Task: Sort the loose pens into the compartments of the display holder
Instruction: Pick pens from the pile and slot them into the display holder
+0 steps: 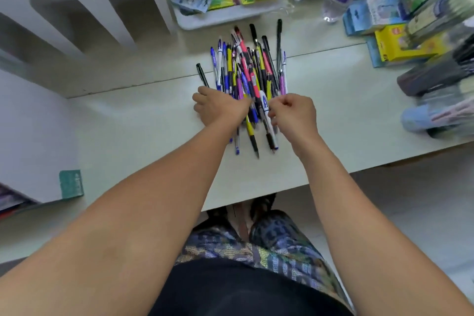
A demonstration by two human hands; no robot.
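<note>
A pile of several loose pens (252,69), blue, yellow, pink, black and white, lies lengthwise on the white table (333,120). My left hand (220,108) sits on the pile's near left side, fingers curled down over the pens there. My right hand (293,113) is at the pile's near right side, its curled fingers and thumb pinching at a white and blue pen (264,102). A single black pen (202,75) lies just left of the pile. A white holder with tall rounded slots (84,20) stands at the back left.
A white tray of packets (230,11) stands behind the pile. Boxes, a bottle and bundled stationery (400,33) crowd the right side of the table. A small teal box (71,184) sits at the lower left. The table's front edge runs just below my forearms.
</note>
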